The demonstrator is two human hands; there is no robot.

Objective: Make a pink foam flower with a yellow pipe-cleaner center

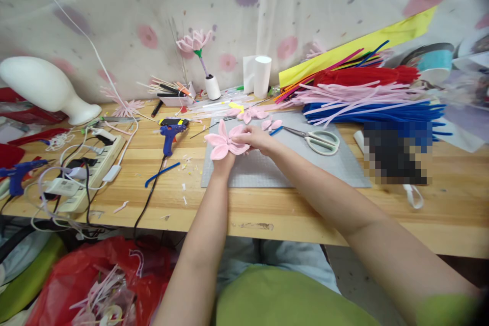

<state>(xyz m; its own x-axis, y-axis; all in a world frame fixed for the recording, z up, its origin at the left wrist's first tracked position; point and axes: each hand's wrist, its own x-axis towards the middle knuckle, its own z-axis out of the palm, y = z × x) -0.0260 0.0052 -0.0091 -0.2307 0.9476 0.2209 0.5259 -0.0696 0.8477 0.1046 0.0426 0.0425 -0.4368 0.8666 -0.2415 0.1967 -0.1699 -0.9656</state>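
Observation:
A pink pipe-cleaner flower (219,142) with several petals faces up over the grey cutting mat (267,175). My left hand (224,163) is beneath it and supports it from below; the petals hide its fingers. From the right, my right hand (259,138) pinches the flower's right-hand petal between thumb and fingers. Just behind my hands lie more pink petals (248,113), and a smaller petal pair (272,124) sits near a short blue pipe cleaner (276,131). Scissors (323,142) with pale green handles rest on the mat to the right.
Left of the mat are a blue glue gun (170,138) and a power strip (93,173) with tangled cords. Bundles of pipe cleaners (355,97) pile up at the back right. A finished flower (194,42) stands in a white holder. A red bag (95,275) hangs below the table edge.

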